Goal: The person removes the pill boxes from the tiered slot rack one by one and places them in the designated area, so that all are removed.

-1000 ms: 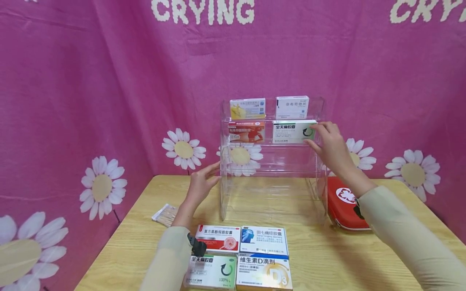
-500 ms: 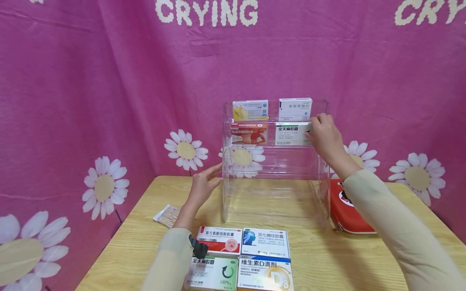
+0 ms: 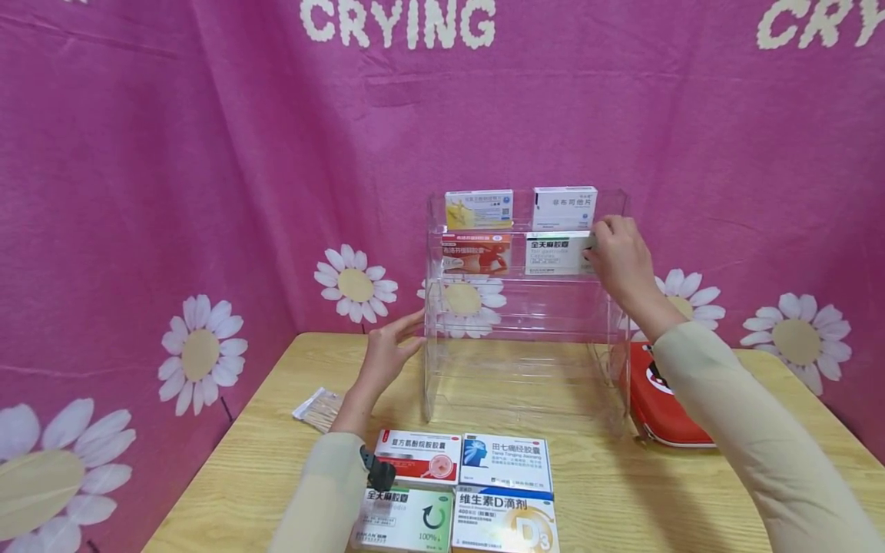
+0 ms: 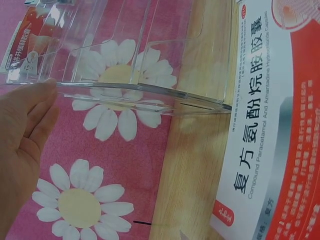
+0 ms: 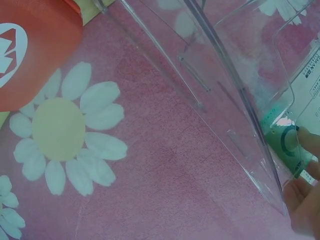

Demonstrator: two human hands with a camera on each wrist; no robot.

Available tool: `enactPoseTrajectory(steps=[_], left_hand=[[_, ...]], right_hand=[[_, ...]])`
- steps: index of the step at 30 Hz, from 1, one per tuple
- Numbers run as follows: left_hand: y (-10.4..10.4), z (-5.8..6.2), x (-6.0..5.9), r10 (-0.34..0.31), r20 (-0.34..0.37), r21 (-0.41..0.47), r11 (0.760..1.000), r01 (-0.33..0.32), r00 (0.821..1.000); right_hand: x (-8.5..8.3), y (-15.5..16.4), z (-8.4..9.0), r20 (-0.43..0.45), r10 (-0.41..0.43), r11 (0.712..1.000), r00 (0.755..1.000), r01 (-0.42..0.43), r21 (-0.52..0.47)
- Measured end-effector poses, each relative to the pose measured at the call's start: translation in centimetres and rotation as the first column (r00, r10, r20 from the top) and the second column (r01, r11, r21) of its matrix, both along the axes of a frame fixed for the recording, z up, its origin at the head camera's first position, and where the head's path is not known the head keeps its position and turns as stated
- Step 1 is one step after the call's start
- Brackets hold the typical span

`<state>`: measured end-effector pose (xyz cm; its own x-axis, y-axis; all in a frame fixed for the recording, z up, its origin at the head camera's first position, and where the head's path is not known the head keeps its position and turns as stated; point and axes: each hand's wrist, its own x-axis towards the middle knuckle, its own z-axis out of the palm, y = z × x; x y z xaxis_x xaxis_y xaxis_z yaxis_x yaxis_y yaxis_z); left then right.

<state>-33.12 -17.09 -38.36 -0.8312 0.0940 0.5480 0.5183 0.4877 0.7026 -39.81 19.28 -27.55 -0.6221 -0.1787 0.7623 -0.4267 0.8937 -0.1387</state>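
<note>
The person's right hand point(image 3: 618, 257) reaches up to the middle tier of a clear acrylic three-tier shelf point(image 3: 525, 307) and pinches the right end of a white-and-green medicine box point(image 3: 556, 253) with its fingertips point(image 5: 307, 142); the box stands upright on that tier, just right of a red-and-orange medicine box point(image 3: 475, 253). The left hand point(image 3: 387, 355) lies with straight, relaxed fingers flat against the shelf's left wall, low down near the table. On the top tier stand a yellow-and-white box point(image 3: 478, 209) and a white box point(image 3: 564, 207). On the wooden table point(image 3: 276, 453) in front of the shelf lie four more medicine boxes point(image 3: 462, 491) in a two-by-two block. A red first-aid pouch point(image 3: 660, 399) lies just right of the shelf, and a packet of cotton swabs point(image 3: 316, 408) to its left.
</note>
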Motion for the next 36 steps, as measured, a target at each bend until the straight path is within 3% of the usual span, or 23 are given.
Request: enactPoseTrajectory(steps=[9,22,31,36], left_hand=[[0.1,0.0,0.0,0.013,0.003,-0.019,1.0,-0.013,1.0],[0.1,0.0,0.0,0.018,0.027,-0.01,1.0,-0.018,0.999],[0.1,0.0,0.1,0.015,0.008,-0.008,1.0,-0.015,1.0],[0.2,0.0,0.1,0.006,-0.007,-0.004,1.0,-0.006,1.0]], right_hand=[[0.1,0.0,0.4,-0.121,0.028,1.0,0.992,-0.028,0.003],[1.0,-0.1,1.3,-0.219,0.126,0.979,0.968,-0.157,-0.133],[3.8,0.5,1.1,-0.295,0.175,0.936,0.939,-0.251,-0.246],[5.9,1.4,0.1,-0.274,0.19,0.945,0.943,-0.251,-0.208]])
